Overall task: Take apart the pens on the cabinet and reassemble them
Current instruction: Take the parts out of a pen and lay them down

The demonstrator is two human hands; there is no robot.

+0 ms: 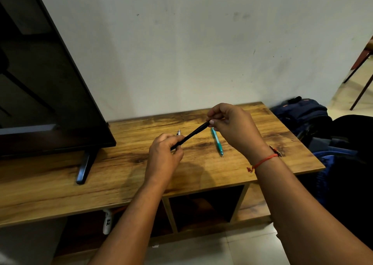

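The left hand (164, 155) and right hand (232, 127) each had a closed grip on the black pen (191, 135), one at each end; gentle twisting seemed best.

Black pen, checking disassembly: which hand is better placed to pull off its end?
Probably right: the right hand pinches the black pen at its far end, while the left hand grips the near barrel.

Between the fingers of the left hand (164, 153) and the right hand (234, 129) runs a black pen (189, 136). Just below the right fingers lies a teal pen (217, 144); just beyond the left fingers peeps a white piece (178, 132). Under them the cabinet (121, 173) is honey-brown woodgrain with dark streaks. A red thread (264, 160) circles the right wrist.
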